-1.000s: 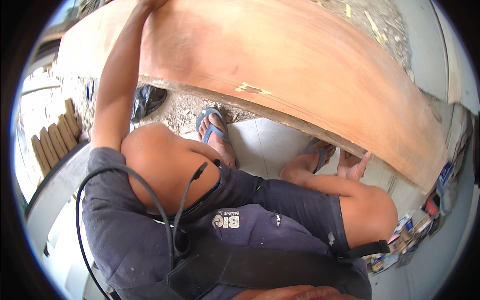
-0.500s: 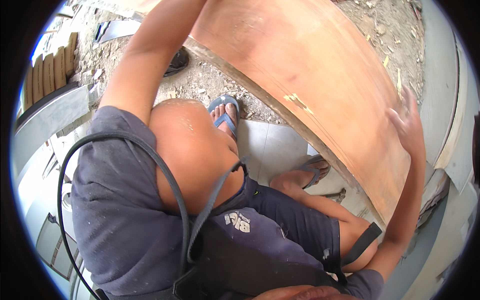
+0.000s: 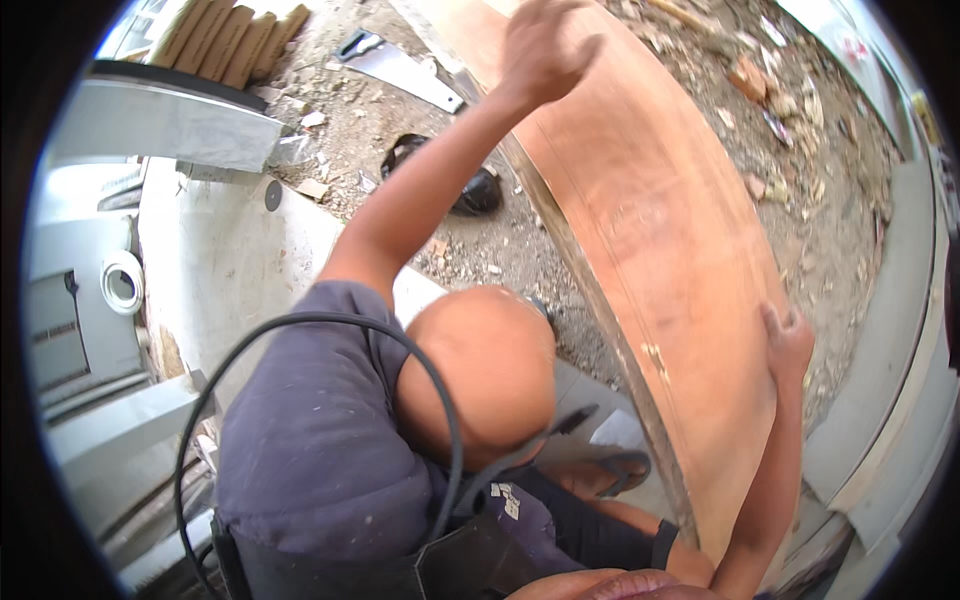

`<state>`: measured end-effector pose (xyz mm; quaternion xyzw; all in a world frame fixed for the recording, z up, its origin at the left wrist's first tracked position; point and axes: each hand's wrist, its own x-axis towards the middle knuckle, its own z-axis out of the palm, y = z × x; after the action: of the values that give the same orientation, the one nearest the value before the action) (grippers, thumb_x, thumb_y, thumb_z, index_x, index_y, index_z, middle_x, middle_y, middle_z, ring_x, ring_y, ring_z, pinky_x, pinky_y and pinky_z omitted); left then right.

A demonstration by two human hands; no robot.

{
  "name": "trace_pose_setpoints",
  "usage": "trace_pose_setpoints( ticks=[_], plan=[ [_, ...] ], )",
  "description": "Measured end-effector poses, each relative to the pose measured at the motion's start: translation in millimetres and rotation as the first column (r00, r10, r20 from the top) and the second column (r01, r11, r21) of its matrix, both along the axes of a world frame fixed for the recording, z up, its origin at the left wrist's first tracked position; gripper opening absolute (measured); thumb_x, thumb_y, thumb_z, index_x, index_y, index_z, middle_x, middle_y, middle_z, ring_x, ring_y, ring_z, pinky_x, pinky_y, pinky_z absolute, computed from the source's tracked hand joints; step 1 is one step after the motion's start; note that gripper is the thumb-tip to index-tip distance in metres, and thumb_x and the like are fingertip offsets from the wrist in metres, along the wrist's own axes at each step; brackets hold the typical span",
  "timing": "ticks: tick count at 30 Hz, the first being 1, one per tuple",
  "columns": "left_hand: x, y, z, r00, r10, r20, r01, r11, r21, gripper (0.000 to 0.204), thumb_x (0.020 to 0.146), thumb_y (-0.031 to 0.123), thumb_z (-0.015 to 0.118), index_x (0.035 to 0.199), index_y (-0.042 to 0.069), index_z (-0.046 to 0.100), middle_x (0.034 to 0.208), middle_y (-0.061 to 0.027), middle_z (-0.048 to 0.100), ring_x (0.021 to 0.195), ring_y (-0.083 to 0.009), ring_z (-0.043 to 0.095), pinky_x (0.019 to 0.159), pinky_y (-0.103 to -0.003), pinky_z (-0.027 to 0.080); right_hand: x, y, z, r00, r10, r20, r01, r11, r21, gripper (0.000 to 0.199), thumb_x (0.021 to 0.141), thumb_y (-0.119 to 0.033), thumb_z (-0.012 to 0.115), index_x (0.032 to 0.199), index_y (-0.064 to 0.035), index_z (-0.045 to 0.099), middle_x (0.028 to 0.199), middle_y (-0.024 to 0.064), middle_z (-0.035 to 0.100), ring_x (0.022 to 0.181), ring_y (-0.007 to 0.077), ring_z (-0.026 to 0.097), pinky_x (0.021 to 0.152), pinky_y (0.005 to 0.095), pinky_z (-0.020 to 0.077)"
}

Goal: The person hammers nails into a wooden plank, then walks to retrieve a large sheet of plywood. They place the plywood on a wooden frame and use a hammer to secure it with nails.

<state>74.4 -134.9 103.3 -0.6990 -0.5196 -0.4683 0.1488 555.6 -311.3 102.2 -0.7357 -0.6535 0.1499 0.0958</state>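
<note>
A long reddish-brown wooden board [image 3: 640, 200] lies slantwise in front of me, with thin lines along it and a pale chipped patch near its closer end. My left hand [image 3: 545, 55] is over its far end, thumb apart from the fingers, holding nothing; whether it touches the surface I cannot tell. At the board's right edge, my right hand [image 3: 788, 345] is closed on the rim, with its thumb toward the top face and the other fingers partly hidden.
On the rubble ground to the left lie a handsaw [image 3: 400, 70] and a black plastic bag [image 3: 478, 192]. Several brown boxes [image 3: 215, 45] stand farther back. A pale slab [image 3: 230, 250] is at my left, and grey planks [image 3: 880, 330] run along the right. Broken brick [image 3: 748, 78] lies beyond the board.
My view has swung left, bringing the handsaw and bag into fuller sight. My left hand has come into view over the board's far end. My right hand has closed on the right edge.
</note>
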Motion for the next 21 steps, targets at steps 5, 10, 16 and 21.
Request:
trace_pose_setpoints(
  ticks=[5,10,16,21],
  plan=[
    [-77,-97,-73,0.224,0.631,0.742,0.167,0.726,-0.668,0.075,0.085,0.051,0.070,0.132,-0.001,0.045,0.134,-0.0163,0.049,0.122,-0.0297,0.050,0.094,-0.042,0.045,-9,-1,9,1.000,0.015,0.023,-0.014,1.000,-0.016,0.059,0.081,-0.045,0.074,0.067,0.0019,0.042,0.060,0.0116,0.037,0.060,0.0218,0.033,0.055,0.0425,0.0337],
    [-65,-102,-75,-0.169,0.431,0.887,0.602,0.757,-0.253,0.066,0.084,0.056,0.070,0.124,0.006,0.056,0.112,-0.0078,0.066,0.098,-0.0191,0.065,0.084,-0.038,0.051,-12,-2,9,0.999,0.019,-0.051,-0.020,1.000,-0.010,0.055,0.081,-0.037,0.075,0.064,0.0023,0.041,0.059,0.0107,0.036,0.059,0.0217,0.032,0.054,0.0415,0.0329],
    [-63,-106,-81,-0.166,0.395,0.903,0.510,0.818,-0.265,0.065,0.084,0.055,0.071,0.113,-0.001,0.061,0.102,-0.0090,0.069,0.083,-0.0168,0.068,0.073,-0.032,0.054,-4,1,6,0.998,0.061,-0.023,-0.061,0.998,-0.020,0.055,0.081,-0.037,0.075,0.064,0.0030,0.041,0.059,0.0102,0.037,0.059,0.0214,0.033,0.054,0.0416,0.0339],
    [-64,-106,-91,-0.090,0.407,0.909,0.445,0.833,-0.329,0.069,0.085,0.058,0.067,0.108,-0.006,0.062,0.099,-0.0122,0.068,0.081,-0.0178,0.067,0.074,-0.032,0.054,-7,2,2,0.992,0.008,-0.128,-0.016,0.998,-0.063,0.055,0.082,-0.037,0.074,0.064,0.0035,0.041,0.060,0.0102,0.039,0.060,0.0213,0.034,0.055,0.0421,0.0349]
  ],
)
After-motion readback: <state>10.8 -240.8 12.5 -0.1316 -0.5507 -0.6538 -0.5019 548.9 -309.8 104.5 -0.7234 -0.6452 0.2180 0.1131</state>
